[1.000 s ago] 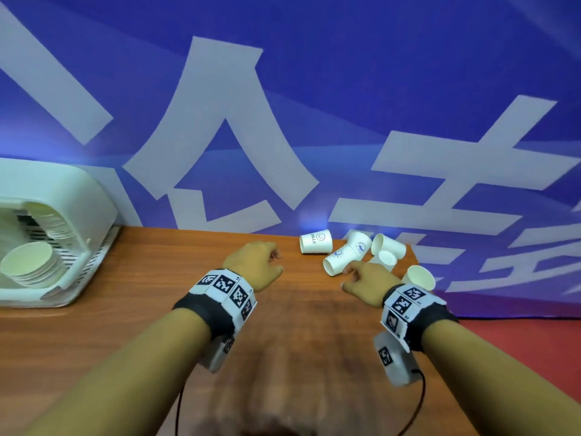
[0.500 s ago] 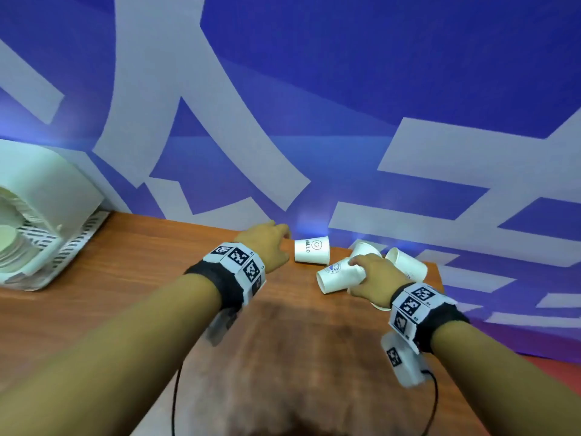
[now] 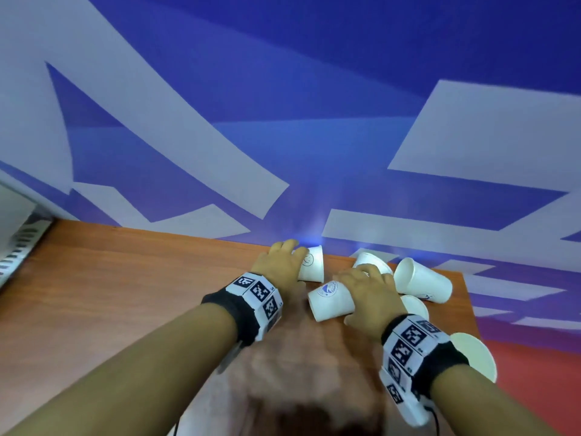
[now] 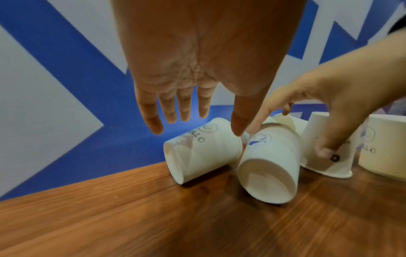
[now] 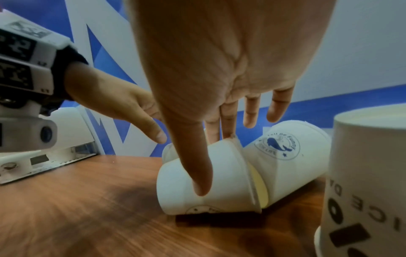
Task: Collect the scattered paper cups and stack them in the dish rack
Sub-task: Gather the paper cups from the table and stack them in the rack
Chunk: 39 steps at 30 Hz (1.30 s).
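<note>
Several white paper cups lie scattered at the far right corner of the wooden table (image 3: 125, 294). My left hand (image 3: 283, 262) reaches over a tipped cup printed with a smiley and HELLO (image 3: 312, 265) (image 4: 202, 153). Its fingers (image 4: 186, 107) are straight and spread just above the cup, the thumb tip at its rim. My right hand (image 3: 367, 294) (image 5: 219, 104) arches over a tipped whale-logo cup (image 3: 328, 302) (image 4: 270, 161) (image 5: 222, 184). Straight fingers touch the rim end and the thumb reaches down its near side. The dish rack (image 3: 15, 243) shows only as a corner at far left.
Around my right hand are a second whale cup (image 5: 285, 156), a tall cup on its side (image 3: 423, 280), a small one (image 3: 415, 306) and a printed tall cup (image 5: 362, 173). Another cup (image 3: 474, 357) sits at the table's right edge above red floor. A blue-and-white wall backs the table.
My left hand moved forward and right onto the smiley cup. My right hand stays on the whale cup. The view swung right, and the rack slid almost out of sight.
</note>
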Available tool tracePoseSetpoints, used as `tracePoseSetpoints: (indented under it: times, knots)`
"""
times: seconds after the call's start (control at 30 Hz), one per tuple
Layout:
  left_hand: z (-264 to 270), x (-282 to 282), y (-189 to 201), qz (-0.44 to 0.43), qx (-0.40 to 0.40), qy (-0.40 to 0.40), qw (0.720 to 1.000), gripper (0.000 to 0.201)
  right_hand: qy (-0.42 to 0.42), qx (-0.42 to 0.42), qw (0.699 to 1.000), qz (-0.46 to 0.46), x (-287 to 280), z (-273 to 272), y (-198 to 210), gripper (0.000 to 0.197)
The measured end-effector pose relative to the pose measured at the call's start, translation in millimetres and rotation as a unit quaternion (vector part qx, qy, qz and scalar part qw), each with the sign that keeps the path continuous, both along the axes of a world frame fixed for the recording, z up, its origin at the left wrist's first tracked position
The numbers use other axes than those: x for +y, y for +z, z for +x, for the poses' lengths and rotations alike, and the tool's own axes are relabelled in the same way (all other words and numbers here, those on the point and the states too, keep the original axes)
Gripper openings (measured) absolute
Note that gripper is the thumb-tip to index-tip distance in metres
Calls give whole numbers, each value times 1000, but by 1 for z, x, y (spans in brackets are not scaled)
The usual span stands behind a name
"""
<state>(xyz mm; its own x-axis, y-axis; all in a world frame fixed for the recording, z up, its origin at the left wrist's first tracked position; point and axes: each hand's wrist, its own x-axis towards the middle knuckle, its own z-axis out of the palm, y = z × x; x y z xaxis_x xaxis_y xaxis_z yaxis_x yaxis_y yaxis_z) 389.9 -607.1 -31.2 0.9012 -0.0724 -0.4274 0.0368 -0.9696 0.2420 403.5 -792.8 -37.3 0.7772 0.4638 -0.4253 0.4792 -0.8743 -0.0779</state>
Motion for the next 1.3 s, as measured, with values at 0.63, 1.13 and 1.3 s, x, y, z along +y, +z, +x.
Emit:
tracePoseSetpoints:
  times: [0.63, 1.13, 1.3]
  knots:
    - [-5, -3, -13, 10, -23, 64, 998, 70, -10, 9, 998, 57, 0, -4, -1, 56]
    - [-119, 51, 136, -108, -169, 166, 965, 79, -48, -46, 989, 134, 28, -78, 134, 69]
    - [-169, 73, 161, -125, -207, 215, 946, 73, -56, -41, 985, 158, 57, -115, 153, 60]
